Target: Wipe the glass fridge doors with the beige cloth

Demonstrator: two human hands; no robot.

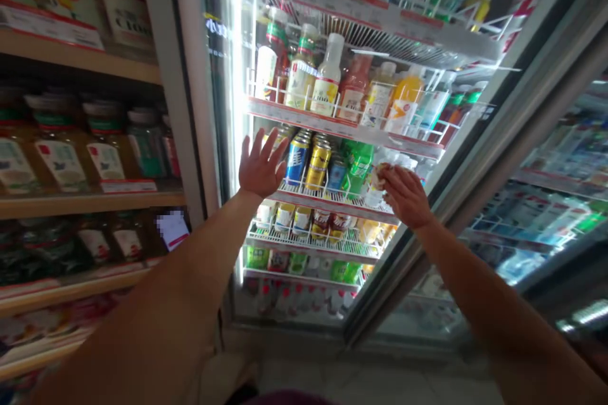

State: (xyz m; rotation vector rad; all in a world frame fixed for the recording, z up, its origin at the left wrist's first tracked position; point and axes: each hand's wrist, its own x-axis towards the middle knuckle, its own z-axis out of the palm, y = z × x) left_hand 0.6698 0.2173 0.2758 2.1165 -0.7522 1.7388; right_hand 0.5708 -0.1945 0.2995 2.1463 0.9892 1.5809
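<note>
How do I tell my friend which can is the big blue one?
Look in the lit glass-door fridge at the shelf of cans by the left hand. The tall blue can stands beside that thumb, with a gold can on its other side.

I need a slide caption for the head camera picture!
Left hand open by drink cans, right hand on a pale bottle in a lit cooler.

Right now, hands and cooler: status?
Left hand open, fingers spread, beside blue can. Right hand on pale bottle top, grip unclear. Glass cooler door swung open at right.
</note>
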